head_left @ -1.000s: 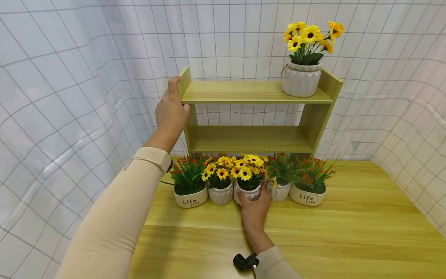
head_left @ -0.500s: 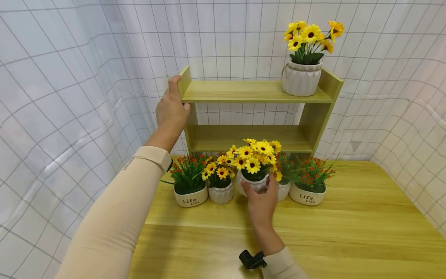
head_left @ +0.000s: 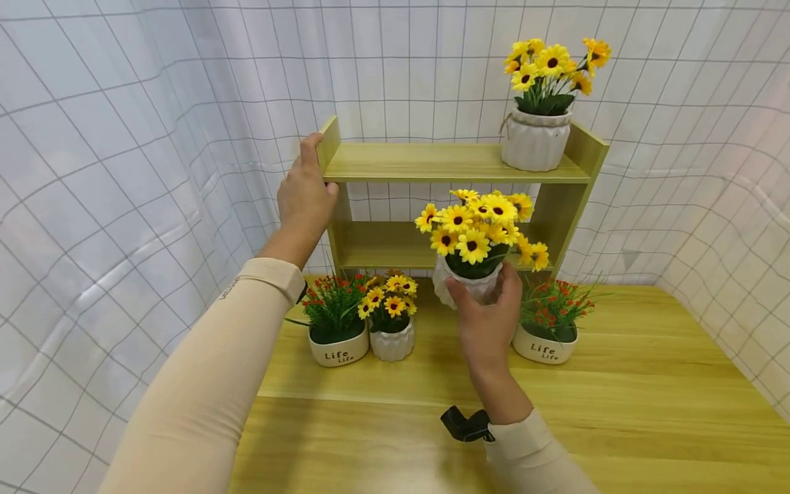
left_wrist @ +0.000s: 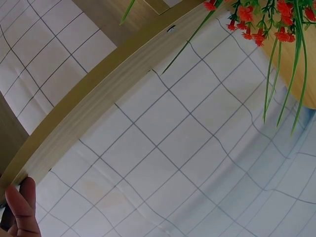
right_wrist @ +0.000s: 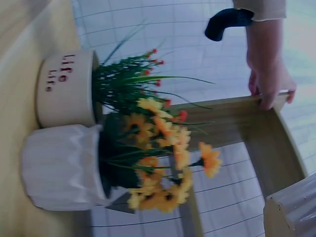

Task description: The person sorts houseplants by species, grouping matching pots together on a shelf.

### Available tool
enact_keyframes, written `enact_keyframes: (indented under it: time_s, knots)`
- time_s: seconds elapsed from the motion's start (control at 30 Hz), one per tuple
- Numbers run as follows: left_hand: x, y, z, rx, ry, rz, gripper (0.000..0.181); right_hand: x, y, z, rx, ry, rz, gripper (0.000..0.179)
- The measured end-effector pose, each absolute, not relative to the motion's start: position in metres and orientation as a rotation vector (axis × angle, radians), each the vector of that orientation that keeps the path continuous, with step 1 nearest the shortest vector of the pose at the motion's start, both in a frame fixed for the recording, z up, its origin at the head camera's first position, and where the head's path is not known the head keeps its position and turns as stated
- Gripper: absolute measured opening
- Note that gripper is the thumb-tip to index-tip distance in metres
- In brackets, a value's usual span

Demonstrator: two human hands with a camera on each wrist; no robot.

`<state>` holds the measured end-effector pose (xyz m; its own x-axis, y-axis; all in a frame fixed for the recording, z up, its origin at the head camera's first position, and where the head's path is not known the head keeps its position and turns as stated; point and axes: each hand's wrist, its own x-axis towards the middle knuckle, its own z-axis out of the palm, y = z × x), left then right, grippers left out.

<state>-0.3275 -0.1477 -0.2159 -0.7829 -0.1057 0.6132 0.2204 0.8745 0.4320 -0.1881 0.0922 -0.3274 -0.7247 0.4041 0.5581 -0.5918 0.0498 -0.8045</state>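
My right hand [head_left: 490, 319] holds a white fluted flowerpot [head_left: 463, 285] of yellow artificial flowers [head_left: 474, 230], thumb on the near left side and fingers round the right. The pot is up off the table, in front of the shelf's lower board. My left hand [head_left: 306, 195] grips the upper left corner of the wooden shelf [head_left: 407, 163]; its fingers [left_wrist: 28, 197] lie against the panel edge in the left wrist view. On the top board, at the right end, stands a taller white pot [head_left: 535, 144] with yellow flowers.
Along the table [head_left: 648, 384] before the shelf stand an oval "Life" pot [head_left: 336, 353] with red flowers, a small white pot [head_left: 393, 343] with yellow flowers, and another "Life" pot [head_left: 544, 346] at right. A further pot is hidden behind my right hand. Gridded cloth [head_left: 426, 75] hangs behind.
My right hand has lifted the yellow flowerpot from the row on the table, moving it up and to the right. My left hand has stayed on the shelf corner.
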Motion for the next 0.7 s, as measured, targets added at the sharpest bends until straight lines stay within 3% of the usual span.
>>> enact_keyframes:
  time_s: [0.7]
  knots:
    - [-0.325, -0.147, -0.215, -0.076, -2.401, -0.649, 0.069, -0.232, 0.118, -0.236, 0.210, -1.557, 1.710, 0.072]
